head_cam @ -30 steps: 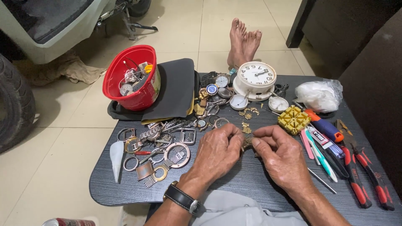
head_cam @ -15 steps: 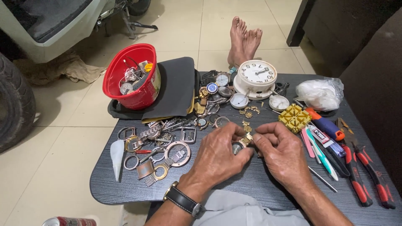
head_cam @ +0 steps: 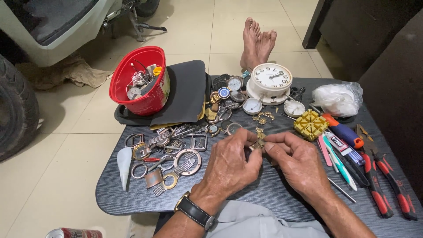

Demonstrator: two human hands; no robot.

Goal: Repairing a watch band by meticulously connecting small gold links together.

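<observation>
Fingers of both my hands are pinched on a small gold watch piece, held just above the dark table, a little in front of the white clock. My left hand, with the black-strapped wristwatch, grips it from one side; my right hand closes thumb and forefinger on the other end. I judge I am partway through fitting or freeing a tiny link, and the next move calls for a steady pinch and a small twist, with the part kept low over the table so nothing drops. Room is tight. Left of the clock lie loose watch faces and the red bucket on a black pouch; further toward me from those sits a heap of buckles and rings. Right of the clock are the yellow block, the plastic bag, and the red-handled pliers near the table's far right side. Bare tabletop shows only just under and ahead of my wrists, and the near edge runs close to my forearms.
</observation>
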